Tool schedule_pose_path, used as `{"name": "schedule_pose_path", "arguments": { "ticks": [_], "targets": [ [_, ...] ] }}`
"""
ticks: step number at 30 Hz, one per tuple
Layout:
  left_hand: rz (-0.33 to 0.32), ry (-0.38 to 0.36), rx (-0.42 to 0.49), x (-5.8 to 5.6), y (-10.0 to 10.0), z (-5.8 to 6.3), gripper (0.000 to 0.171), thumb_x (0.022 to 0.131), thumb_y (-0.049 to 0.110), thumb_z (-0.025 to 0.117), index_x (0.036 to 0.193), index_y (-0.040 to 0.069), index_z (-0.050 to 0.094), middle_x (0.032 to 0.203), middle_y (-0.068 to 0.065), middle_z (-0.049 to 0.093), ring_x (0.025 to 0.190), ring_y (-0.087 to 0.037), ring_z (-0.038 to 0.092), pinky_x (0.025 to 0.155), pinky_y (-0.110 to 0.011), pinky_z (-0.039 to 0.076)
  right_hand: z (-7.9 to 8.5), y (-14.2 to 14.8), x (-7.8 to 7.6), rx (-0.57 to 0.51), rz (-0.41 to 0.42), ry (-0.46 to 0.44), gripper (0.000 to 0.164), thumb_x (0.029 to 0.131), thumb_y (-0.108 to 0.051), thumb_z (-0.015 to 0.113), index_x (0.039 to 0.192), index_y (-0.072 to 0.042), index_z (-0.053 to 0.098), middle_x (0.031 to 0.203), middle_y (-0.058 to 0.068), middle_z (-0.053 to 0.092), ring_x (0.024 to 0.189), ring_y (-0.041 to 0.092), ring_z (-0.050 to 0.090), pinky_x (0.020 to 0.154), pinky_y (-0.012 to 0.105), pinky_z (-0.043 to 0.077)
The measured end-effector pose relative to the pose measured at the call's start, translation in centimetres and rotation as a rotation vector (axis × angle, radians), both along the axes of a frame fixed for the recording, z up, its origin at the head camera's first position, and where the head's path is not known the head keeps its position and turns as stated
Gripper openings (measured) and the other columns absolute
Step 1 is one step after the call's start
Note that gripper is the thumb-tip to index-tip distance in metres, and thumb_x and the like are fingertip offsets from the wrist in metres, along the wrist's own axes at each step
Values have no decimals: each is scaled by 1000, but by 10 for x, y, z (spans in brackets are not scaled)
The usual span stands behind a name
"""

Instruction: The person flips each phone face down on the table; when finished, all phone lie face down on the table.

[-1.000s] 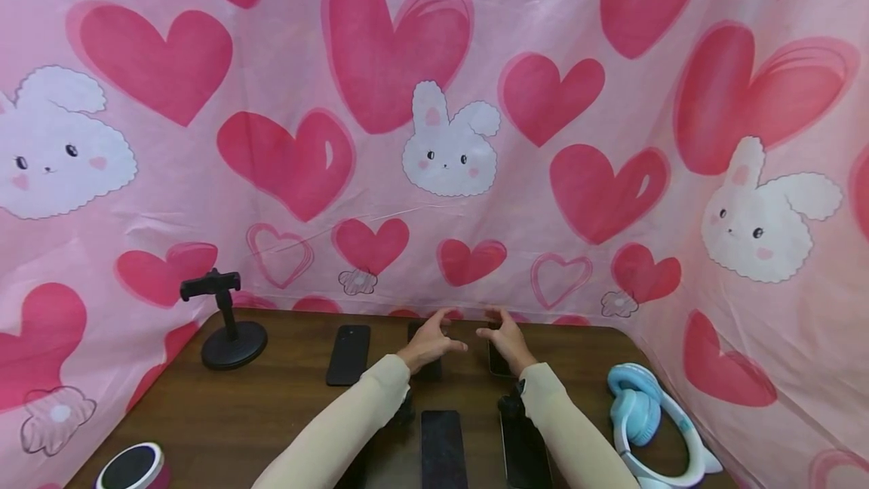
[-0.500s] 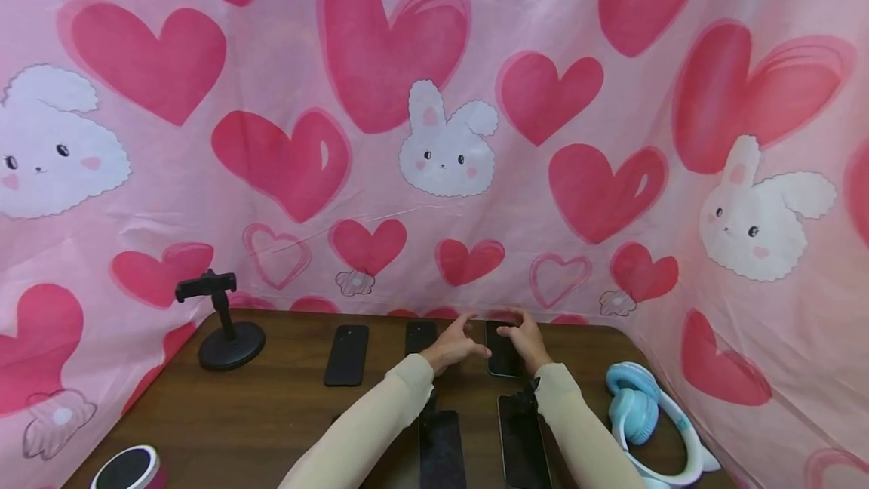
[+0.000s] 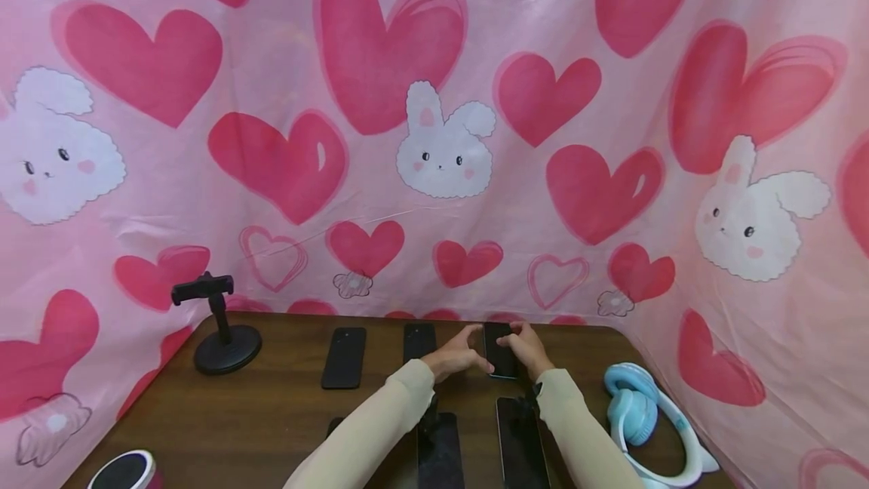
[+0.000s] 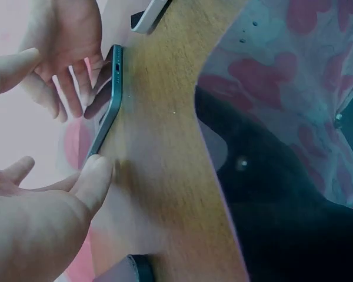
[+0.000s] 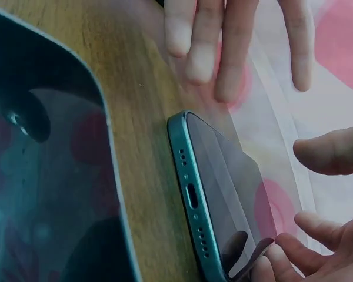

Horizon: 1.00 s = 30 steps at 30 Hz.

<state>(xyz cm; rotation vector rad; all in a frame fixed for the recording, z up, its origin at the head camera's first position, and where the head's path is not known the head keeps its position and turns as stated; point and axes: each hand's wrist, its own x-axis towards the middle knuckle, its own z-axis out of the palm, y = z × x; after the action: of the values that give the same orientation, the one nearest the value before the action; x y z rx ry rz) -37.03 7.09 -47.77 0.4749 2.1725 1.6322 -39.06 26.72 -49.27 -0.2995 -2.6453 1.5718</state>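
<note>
A smartphone [image 3: 501, 357] lies screen up near the table's back edge, its charging-port end towards me. My left hand [image 3: 453, 357] is to its left, fingers spread; in the left wrist view the thumb [image 4: 94, 179] is close to the phone's corner, and I cannot tell if it touches. My right hand [image 3: 532, 349] reaches over the phone's right side. In the right wrist view its fingertips [image 5: 276, 258] meet the far part of the phone's edge and reflect in the glossy screen. Neither hand is curled round the phone.
Black phones lie at the back left [image 3: 344, 358], back middle [image 3: 419, 339], front middle [image 3: 441, 455] and front right [image 3: 521, 444]. A black phone stand [image 3: 227, 349] stands left. Blue-white headphones [image 3: 634, 417] lie right. A round white-rimmed object [image 3: 125, 472] is front left.
Both hands have moved right over the last second, uncovering the back-middle phone. Since half a second ago the right hand has lowered slightly towards the phone. No phone has visibly moved.
</note>
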Motion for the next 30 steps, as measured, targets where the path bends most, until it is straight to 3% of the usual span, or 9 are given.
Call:
{"name": "schedule_pose_path", "arguments": {
  "ticks": [7, 14, 22, 30],
  "targets": [
    [0, -56, 36, 1, 0, -6, 95, 77, 9, 81, 157, 8, 29, 155, -27, 37, 141, -42, 41, 109, -60, 45, 0, -8, 2, -34, 34, -31, 62, 89, -20, 65, 141, 4, 42, 149, 28, 46, 134, 46, 46, 115, 63, 36],
    [3, -65, 74, 3, -1, -8, 94, 80, 8, 77, 158, 6, 26, 154, -28, 37, 138, -42, 44, 111, -62, 42, -2, -16, 2, -23, 59, -25, 61, 87, -19, 67, 140, 3, 45, 149, 26, 46, 136, 47, 44, 116, 64, 33],
    [36, -68, 85, 2, -3, -12, 94, 79, 9, 78, 157, 7, 27, 151, -28, 41, 132, -39, 50, 111, -61, 43, -5, -16, 4, -75, 92, -21, 59, 87, -15, 66, 137, 6, 45, 145, 30, 48, 121, 41, 57, 107, 57, 46],
    [53, -69, 126, -2, -4, -11, 93, 78, 7, 77, 157, 7, 28, 140, -27, 52, 116, -30, 61, 108, -58, 46, 1, -18, 3, -96, 99, -1, 58, 87, -14, 67, 137, 7, 46, 137, 29, 53, 118, 38, 57, 106, 56, 46]
  ]
}}
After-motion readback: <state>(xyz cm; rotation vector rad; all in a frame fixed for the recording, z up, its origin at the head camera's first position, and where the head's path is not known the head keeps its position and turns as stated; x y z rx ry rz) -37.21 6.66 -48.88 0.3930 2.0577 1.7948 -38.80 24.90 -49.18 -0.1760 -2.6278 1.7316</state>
